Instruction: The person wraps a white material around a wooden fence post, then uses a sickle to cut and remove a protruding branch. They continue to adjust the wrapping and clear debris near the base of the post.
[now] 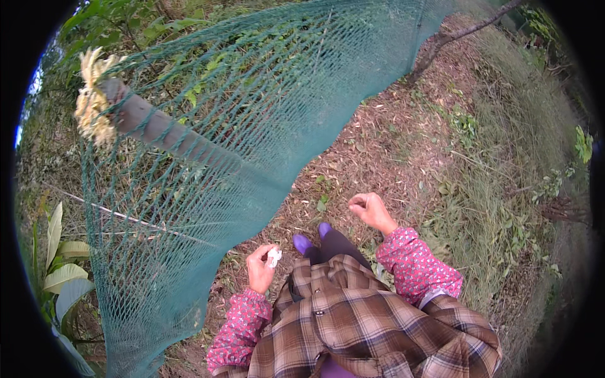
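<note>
A green net (208, 145) hangs over a post (157, 129) with a frayed top, close on the left. The left hand (259, 268) pinches a small white scrap (275, 256) at its fingertips. The right hand (372, 211) is curled loosely (holding nothing visible). Bare leafy ground (391, 145) lies open ahead.

The scene is viewed from a single head-worn fisheye camera, aimed steeply down past the plaid shirt (353, 321) at leaf-strewn ground (391, 145), the green net (252, 113) close leftward.
</note>
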A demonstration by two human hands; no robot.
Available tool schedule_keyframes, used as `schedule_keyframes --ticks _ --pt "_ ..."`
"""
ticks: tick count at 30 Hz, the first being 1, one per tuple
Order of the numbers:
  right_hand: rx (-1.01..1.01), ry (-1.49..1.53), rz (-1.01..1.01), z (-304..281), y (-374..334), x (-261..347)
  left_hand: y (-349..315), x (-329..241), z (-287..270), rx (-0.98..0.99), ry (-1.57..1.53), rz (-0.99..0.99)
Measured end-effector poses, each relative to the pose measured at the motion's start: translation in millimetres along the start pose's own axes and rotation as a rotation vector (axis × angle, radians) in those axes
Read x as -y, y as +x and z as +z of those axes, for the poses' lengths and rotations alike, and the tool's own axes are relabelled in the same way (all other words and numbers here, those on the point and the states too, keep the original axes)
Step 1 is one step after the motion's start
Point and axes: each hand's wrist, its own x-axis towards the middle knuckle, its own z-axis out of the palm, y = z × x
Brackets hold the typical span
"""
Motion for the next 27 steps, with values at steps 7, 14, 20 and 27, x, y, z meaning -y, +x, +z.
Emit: schedule_keyframes --ticks 7,14,20,27 --pt "0.082 0.056 0.171 33 -57 -100 2 75 43 0.098 -0.173 -0.094" --pt "0.085 -0.019 0.310 47 -84 -184 -10 126 76 0.026 -0.149 -0.201" --pt "0.100 -0.038 0.261 49 -111 -232 -12 135 113 0.037 -0.258 -0.188" --pt "0.002 -0.038 0.334 66 -99 -236 31 127 116 0.218 -0.870 -0.501"
